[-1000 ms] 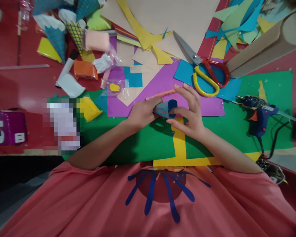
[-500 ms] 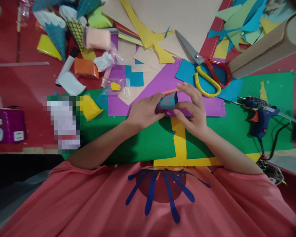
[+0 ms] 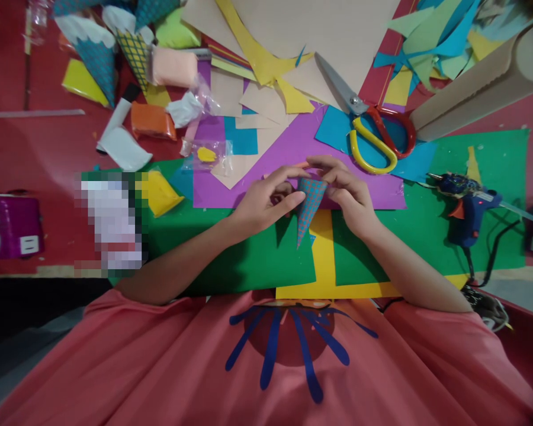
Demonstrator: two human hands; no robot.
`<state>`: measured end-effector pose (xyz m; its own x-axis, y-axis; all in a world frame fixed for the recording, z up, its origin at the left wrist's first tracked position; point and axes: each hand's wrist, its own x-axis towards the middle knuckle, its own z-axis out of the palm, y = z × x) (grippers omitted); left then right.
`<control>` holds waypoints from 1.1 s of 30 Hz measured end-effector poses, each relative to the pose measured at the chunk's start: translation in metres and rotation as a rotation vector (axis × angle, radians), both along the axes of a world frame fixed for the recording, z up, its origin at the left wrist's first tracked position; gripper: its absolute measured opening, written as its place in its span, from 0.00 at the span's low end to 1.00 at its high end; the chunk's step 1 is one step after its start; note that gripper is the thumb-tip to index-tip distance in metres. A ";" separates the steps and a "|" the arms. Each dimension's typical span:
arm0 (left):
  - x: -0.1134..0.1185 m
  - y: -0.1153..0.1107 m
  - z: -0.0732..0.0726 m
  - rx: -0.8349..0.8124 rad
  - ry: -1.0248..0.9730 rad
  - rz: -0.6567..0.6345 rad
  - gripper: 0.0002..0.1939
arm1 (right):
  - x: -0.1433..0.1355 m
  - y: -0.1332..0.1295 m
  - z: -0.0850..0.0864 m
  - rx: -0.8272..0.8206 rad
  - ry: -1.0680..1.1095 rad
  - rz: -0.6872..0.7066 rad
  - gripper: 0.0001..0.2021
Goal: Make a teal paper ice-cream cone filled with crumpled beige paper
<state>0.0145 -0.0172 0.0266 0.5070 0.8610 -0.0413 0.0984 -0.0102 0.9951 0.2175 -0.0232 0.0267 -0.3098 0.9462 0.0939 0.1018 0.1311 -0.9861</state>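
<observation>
A small blue cone (image 3: 311, 204) with a reddish grid pattern hangs point down between my hands, over the green sheet (image 3: 231, 254). My left hand (image 3: 269, 201) pinches its upper left side, thumb across the front. At the cone's wide upper end, my right hand (image 3: 349, 192) holds the right edge with bent fingers. Behind the fingertips lies a pinkish-orange strip (image 3: 299, 165) on the purple sheet (image 3: 293, 148); part of it is hidden by my hands.
Scissors (image 3: 359, 109) with red and yellow handles lie beyond my right hand. A blue glue gun (image 3: 471, 213) is at the right, near a paper roll (image 3: 479, 83). Finished-looking cones (image 3: 95, 59) and clay packets (image 3: 153, 120) lie at the upper left.
The cone has turned from lying sideways, open end to the right, to pointing downward. My right hand has come in closer, its fingers now on the rim.
</observation>
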 end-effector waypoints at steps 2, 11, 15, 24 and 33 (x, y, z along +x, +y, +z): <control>0.001 0.001 0.000 0.009 0.006 0.022 0.15 | 0.000 0.000 0.001 -0.011 0.000 0.007 0.06; 0.002 0.007 0.006 -0.012 0.001 0.047 0.12 | 0.002 -0.001 -0.001 0.061 0.041 0.031 0.05; 0.002 0.008 0.005 0.035 0.050 0.039 0.13 | 0.000 -0.002 0.001 0.088 0.000 0.036 0.08; 0.001 0.004 -0.002 -0.119 -0.038 0.097 0.21 | -0.001 -0.001 0.002 0.027 -0.013 -0.023 0.11; 0.008 0.004 -0.005 -0.399 -0.245 -0.107 0.34 | 0.001 -0.003 0.006 -0.060 0.038 -0.025 0.13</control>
<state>0.0223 -0.0129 0.0220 0.6282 0.7445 -0.2262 -0.1206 0.3803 0.9170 0.2182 -0.0263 0.0325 -0.2833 0.9578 0.0480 0.0670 0.0697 -0.9953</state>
